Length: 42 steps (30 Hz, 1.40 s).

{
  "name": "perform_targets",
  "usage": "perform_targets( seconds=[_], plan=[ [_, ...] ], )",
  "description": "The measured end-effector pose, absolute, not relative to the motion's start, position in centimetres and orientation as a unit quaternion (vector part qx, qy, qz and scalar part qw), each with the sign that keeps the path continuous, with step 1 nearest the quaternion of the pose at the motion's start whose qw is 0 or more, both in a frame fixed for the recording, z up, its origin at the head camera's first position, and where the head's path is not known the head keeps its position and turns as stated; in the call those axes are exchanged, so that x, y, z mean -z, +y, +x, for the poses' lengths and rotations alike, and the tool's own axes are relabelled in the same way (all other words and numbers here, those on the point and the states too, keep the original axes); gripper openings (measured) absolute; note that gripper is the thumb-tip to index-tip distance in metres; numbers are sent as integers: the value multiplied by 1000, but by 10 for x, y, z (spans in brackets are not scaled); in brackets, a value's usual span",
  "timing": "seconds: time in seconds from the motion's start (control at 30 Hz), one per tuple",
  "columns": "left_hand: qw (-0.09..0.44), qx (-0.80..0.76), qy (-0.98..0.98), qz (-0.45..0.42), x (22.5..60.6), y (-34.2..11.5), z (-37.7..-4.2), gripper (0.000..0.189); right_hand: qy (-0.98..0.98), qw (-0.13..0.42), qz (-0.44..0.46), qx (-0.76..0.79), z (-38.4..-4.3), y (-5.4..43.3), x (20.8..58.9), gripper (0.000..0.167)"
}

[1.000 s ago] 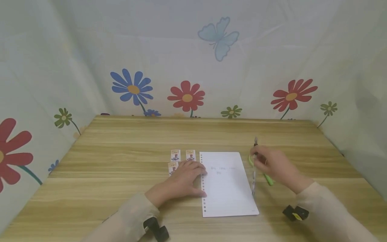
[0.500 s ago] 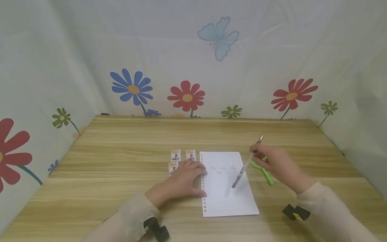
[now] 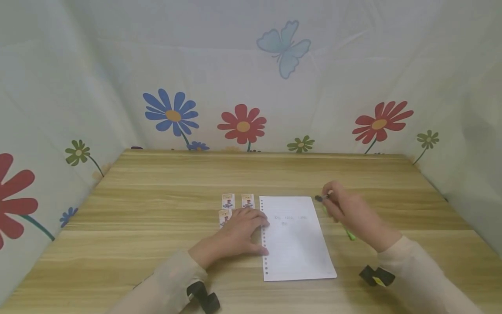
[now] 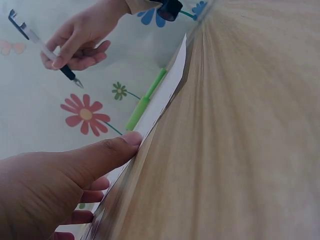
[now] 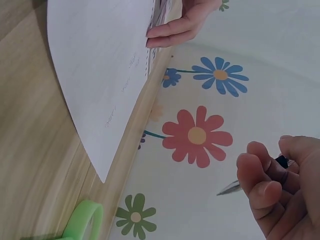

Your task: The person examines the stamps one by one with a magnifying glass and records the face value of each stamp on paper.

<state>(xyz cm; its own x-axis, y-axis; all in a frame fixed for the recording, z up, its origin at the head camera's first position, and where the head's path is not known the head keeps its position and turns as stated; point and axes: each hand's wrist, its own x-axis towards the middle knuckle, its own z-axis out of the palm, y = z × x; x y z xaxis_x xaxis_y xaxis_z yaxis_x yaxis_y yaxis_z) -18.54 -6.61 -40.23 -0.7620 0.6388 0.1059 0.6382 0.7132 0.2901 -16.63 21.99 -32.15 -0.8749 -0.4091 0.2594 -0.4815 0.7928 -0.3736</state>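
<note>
My left hand rests at the left edge of a white sheet of loose-leaf paper, thumb and fingers spread along its punched holes. Faint handwriting runs in two short lines across the sheet's upper part. Beyond the sheet's upper right corner, my right hand pinches a pen in the air. The left wrist view shows its clip end, pale barrel, dark grip and metal tip. From the head view the pen looks foreshortened, mostly behind the fingers. Small printed cards lie left of the paper, one partly hidden by my left hand.
Under my right hand lies a green thing with a straight handle and a loop at its other end. A wooden table carries everything. A flower-printed cloth hangs behind it and at both sides.
The pen has turned within my right hand, from slanting across the sheet to pointing away by the upper right corner. The right wrist has shifted slightly left. My left hand stays in place.
</note>
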Motion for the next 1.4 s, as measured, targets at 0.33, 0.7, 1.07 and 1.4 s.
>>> perform_targets(
  seconds=[0.33, 0.7, 1.07, 1.4],
  plan=[
    [3, -158, 925, 346, 405, -66, -186, 68, -929, 72, 230, -281, -169, 211, 327, 14],
    [2, -155, 925, 347, 403, -66, -185, 69, -904, 89, 235, -344, -172, 204, 339, 22],
    [1, -156, 924, 348, 403, -67, -186, 68, -875, 29, 221, -430, -172, 186, 350, 13],
    [3, -165, 922, 350, 407, -69, -190, 68, -856, -41, 183, -483, -178, 174, 368, 19]
  ],
)
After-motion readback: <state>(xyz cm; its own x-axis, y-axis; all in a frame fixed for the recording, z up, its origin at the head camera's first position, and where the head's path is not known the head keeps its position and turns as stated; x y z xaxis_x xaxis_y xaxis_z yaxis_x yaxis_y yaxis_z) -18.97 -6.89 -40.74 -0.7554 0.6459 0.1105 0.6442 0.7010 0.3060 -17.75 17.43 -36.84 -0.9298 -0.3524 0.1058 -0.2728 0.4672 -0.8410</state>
